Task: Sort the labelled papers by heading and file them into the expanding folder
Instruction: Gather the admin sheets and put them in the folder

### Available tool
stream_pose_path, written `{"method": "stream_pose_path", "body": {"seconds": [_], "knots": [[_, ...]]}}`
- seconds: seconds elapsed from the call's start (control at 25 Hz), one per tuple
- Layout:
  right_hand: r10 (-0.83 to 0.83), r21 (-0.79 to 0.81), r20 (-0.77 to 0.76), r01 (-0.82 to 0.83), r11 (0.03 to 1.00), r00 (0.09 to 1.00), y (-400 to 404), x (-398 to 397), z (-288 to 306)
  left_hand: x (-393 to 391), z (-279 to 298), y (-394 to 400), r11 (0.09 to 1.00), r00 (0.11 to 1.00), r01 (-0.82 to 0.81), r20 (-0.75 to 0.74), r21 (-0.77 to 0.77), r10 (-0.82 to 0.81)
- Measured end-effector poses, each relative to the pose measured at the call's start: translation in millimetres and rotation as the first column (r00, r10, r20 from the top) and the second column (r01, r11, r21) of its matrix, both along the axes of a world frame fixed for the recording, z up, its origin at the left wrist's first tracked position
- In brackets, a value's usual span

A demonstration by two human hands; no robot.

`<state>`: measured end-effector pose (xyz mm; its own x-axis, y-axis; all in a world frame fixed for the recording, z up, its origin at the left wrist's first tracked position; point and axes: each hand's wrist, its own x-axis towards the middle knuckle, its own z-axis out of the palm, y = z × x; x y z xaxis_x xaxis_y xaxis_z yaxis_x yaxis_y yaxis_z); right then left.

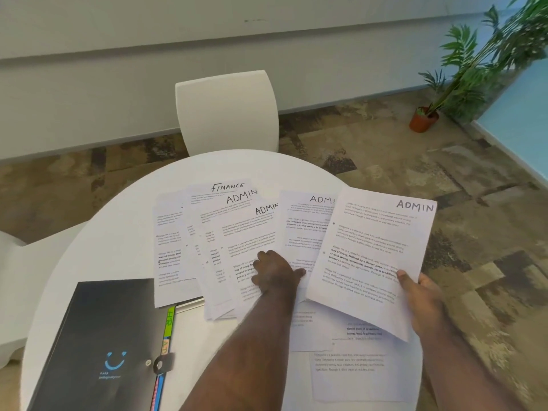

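— What sits on the round white table [118, 232]?
— A black expanding folder [98, 345] at the near left, shut, coloured tabs showing; beside it, fanned papers [225, 232] headed ADMIN (one FINANCE).
— And the hands?
— The left hand [275, 274] presses flat on the fan, fingers spread. The right hand [421, 298] pinches an ADMIN sheet [373, 250], lifted.

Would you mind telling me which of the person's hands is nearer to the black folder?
Left. The left hand presses on the fanned papers just right of the black folder; the right hand holds an ADMIN sheet farther right.
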<state>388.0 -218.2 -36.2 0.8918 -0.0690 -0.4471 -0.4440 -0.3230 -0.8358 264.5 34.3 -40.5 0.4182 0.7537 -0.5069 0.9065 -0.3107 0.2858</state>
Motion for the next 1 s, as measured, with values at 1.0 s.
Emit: {"method": "stream_pose_path", "body": {"seconds": [1.0], "knots": [[0.053,0.119,-0.049,-0.047,0.992,0.997,38.2,-13.6,15.6,-21.5,-13.2,25.8,0.869,0.839,-0.139,0.41,-0.475,0.358]]}}
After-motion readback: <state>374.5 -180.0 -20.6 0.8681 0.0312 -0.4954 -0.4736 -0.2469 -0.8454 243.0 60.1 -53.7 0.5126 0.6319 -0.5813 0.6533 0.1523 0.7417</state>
